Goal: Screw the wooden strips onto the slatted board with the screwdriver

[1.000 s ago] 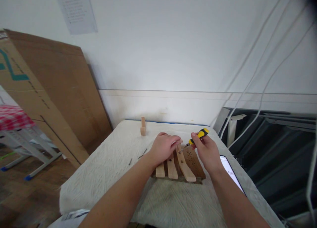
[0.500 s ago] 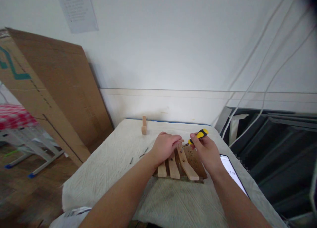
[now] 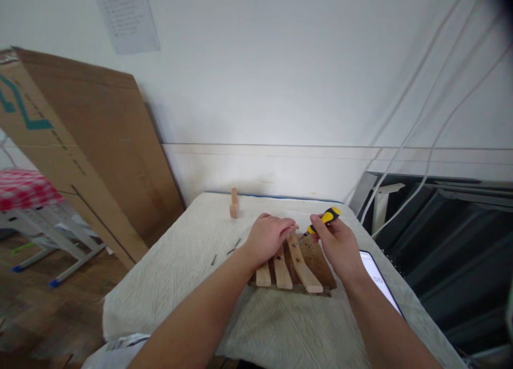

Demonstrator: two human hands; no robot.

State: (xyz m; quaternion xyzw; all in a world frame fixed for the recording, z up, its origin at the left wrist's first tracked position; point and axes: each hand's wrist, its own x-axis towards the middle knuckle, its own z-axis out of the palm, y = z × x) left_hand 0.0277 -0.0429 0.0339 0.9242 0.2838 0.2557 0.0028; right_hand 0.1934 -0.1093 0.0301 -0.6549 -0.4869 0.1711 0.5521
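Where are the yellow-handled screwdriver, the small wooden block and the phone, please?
yellow-handled screwdriver (image 3: 325, 218): head view, on its yellow and black handle.
small wooden block (image 3: 234, 203): head view, on its upright middle.
phone (image 3: 379, 279): head view, on its lit screen.
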